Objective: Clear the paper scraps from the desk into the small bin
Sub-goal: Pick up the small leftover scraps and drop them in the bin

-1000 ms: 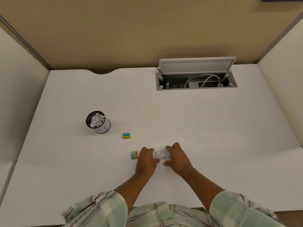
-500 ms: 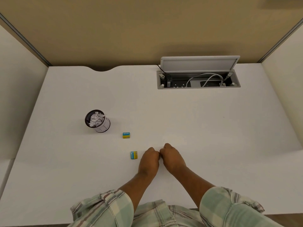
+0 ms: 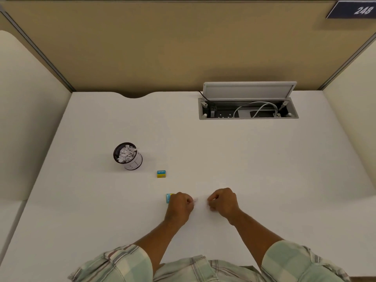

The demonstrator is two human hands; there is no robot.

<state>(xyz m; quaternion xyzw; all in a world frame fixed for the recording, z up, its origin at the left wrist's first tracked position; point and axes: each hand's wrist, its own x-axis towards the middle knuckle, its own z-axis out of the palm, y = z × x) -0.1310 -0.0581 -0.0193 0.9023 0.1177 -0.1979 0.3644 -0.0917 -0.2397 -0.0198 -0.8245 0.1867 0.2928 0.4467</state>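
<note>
Mesh bin (image 3: 127, 156): far left on table (image 3: 244, 159), filled near the rim with scraps; my left hand (image 3: 180, 204) and right hand (image 3: 222, 202): both clenched, apparently pinching last white scraps (image 3: 195, 200); remaining, I judge: carry these to bin.

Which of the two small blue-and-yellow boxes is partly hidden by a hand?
The near blue-and-yellow box, beside the left hand, whose knuckles cover its right end. The other blue-and-yellow box, reading "apsara", sits fully visible, closer to the black mesh bin.
</note>
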